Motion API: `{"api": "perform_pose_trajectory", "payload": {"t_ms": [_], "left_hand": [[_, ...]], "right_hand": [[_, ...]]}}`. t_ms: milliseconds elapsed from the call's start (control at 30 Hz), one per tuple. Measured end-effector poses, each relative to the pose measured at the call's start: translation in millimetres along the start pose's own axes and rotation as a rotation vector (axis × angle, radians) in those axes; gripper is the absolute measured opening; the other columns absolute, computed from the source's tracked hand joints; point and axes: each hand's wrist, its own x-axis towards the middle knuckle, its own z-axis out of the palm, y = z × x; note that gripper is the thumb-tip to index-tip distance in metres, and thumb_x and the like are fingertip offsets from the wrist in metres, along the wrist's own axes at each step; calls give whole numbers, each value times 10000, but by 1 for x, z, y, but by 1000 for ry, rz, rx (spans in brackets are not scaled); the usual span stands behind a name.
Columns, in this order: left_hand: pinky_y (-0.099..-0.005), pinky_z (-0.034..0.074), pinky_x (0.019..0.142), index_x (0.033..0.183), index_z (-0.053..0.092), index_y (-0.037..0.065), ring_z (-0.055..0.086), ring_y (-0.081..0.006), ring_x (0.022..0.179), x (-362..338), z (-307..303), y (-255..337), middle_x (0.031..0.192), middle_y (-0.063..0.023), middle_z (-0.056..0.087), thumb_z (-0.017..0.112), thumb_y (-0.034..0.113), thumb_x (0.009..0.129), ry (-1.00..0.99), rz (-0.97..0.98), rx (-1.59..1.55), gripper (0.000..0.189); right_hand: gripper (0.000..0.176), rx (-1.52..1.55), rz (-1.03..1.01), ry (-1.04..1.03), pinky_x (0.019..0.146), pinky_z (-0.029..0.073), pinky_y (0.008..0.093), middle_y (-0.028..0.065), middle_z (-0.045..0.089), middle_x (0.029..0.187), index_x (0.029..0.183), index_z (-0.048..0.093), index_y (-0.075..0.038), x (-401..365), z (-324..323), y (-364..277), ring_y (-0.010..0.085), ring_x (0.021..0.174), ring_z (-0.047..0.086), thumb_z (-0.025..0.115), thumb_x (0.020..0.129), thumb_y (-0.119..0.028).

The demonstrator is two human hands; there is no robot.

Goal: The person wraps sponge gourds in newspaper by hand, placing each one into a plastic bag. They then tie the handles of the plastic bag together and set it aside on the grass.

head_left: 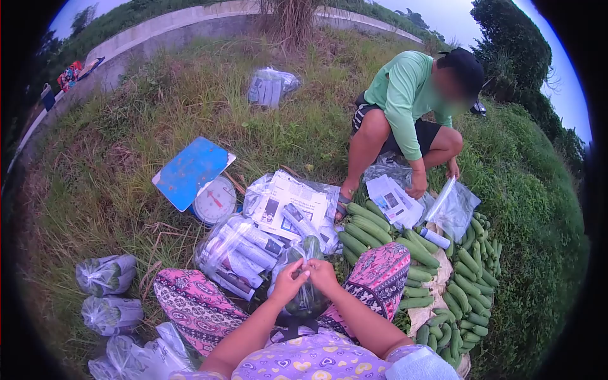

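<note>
Between my knees stands a clear plastic bag point(305, 297) with green cucumbers inside. My left hand point(289, 282) and my right hand point(322, 276) meet at its gathered top, fingers closed on the plastic. A larger clear bag point(237, 253) packed with paper-wrapped rolls rests just left of it. Beyond my hands, newspaper sheets point(288, 202) lie on plastic, with a wrapped roll point(301, 221) on them. Large green cucumbers point(367, 228) are heaped to the right of the newspaper.
A person in a green shirt point(402, 95) squats ahead, holding a plastic bag point(453, 206) near printed sheets point(392, 199). A scale point(215, 199) with a blue tray point(193, 172) stands front left. More cucumbers point(465, 297) lie right; filled bags point(113, 315) sit left on grass.
</note>
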Motion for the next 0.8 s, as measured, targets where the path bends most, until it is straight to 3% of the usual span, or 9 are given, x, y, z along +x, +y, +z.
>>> {"api": "perform_pose_trajectory", "payload": {"t_ms": [133, 267, 367, 400, 433, 567, 600, 700, 800], "left_hand": [[-246, 447, 854, 1124, 665, -10, 587, -111, 935, 9, 5, 13, 1023, -66, 670, 614, 161, 926, 88, -43, -32, 267], [-242, 454, 813, 1069, 661, -15, 590, -107, 877, 13, 10, 18, 991, -67, 667, 548, 182, 966, 89, -104, -156, 249], [-248, 465, 733, 1010, 652, -15, 591, -112, 783, 20, 11, 6, 911, -61, 665, 498, 198, 991, 171, -156, -386, 264], [-254, 467, 699, 983, 649, -18, 592, -123, 742, 21, 9, 7, 881, -59, 662, 486, 200, 994, 199, -219, -452, 273], [-260, 469, 666, 956, 646, -22, 593, -134, 702, 22, 6, 6, 852, -57, 659, 474, 203, 998, 227, -285, -517, 286], [-317, 458, 600, 914, 640, 15, 620, -190, 688, 27, 5, 22, 776, -104, 632, 489, 206, 973, 14, -109, 91, 251], [-398, 470, 633, 903, 626, 23, 628, -324, 719, 22, 6, 31, 788, -184, 623, 519, 159, 927, -20, -15, 339, 175], [-464, 465, 687, 877, 601, 15, 596, -421, 787, 11, 10, 24, 849, -223, 623, 536, 120, 889, -108, 339, 403, 124], [-467, 474, 751, 893, 576, 11, 606, -412, 890, 1, 7, 60, 898, -223, 635, 591, 76, 777, -204, 188, 453, 134]], "right_hand": [[240, -39, -92, 20, 589, 460, 337, 161, 642, 697, 900, 689, -18, 2, 7, 7, 206, 590, 594, 626, 826, -237], [233, -74, -13, -68, 599, 469, 326, 129, 658, 705, 904, 689, -11, -2, 0, -9, 192, 602, 598, 617, 851, -226], [205, 221, -98, 126, 562, 451, 293, 57, 651, 702, 912, 683, -5, -6, 5, -2, 154, 570, 571, 610, 881, -193], [163, 452, -46, 165, 486, 377, 240, -22, 567, 647, 937, 652, -13, -6, 3, -8, 80, 503, 477, 585, 918, -160], [155, 544, -19, 129, 472, 347, 228, -34, 534, 627, 943, 640, -18, -9, 0, -12, 63, 490, 441, 579, 924, -159], [147, 746, -20, 56, 431, 249, 203, -74, 396, 563, 944, 593, -33, -21, -4, -32, 15, 459, 314, 526, 964, -162], [155, 769, -50, 59, 430, 248, 206, -75, 393, 564, 942, 592, -31, -20, -3, -35, 17, 459, 310, 519, 968, -165], [182, 767, -60, 92, 426, 230, 220, -77, 357, 564, 931, 577, -22, -11, 1, -45, 26, 464, 283, 488, 982, -173], [190, 797, 9, 73, 424, 215, 219, -73, 343, 564, 915, 559, -24, -10, 7, -58, 23, 468, 276, 473, 988, -177]]}}
